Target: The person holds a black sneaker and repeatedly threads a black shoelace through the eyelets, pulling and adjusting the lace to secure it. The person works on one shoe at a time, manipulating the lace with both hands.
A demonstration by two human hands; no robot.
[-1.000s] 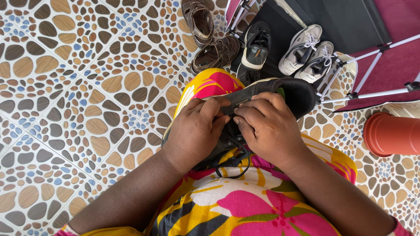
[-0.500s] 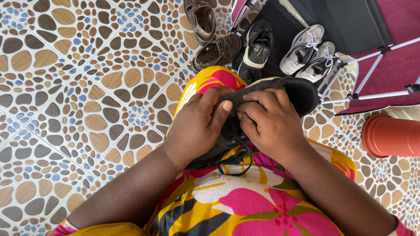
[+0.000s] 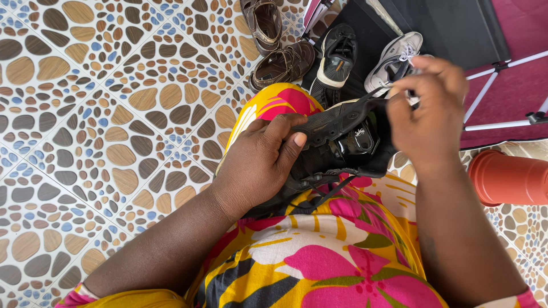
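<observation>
A black sneaker (image 3: 342, 145) rests on my lap, over a bright floral dress. My left hand (image 3: 260, 162) grips the shoe's side, thumb across the upper. My right hand (image 3: 425, 108) is raised above the shoe's opening with fingers pinched on a thin black lace (image 3: 381, 91) that runs down to the shoe. Loose ends of lace hang under the shoe near my lap.
On the patterned tile floor (image 3: 114, 114) ahead lie two brown sandals (image 3: 274, 45), a black shoe (image 3: 337, 54) and a grey-white sneaker (image 3: 394, 60) on a dark mat. A maroon frame stand (image 3: 502, 85) is at the right, with an orange pot (image 3: 508, 177) beside my right arm.
My right hand has lifted off the shoe and moved up and right, pulling the lace out. My left hand stays on the shoe.
</observation>
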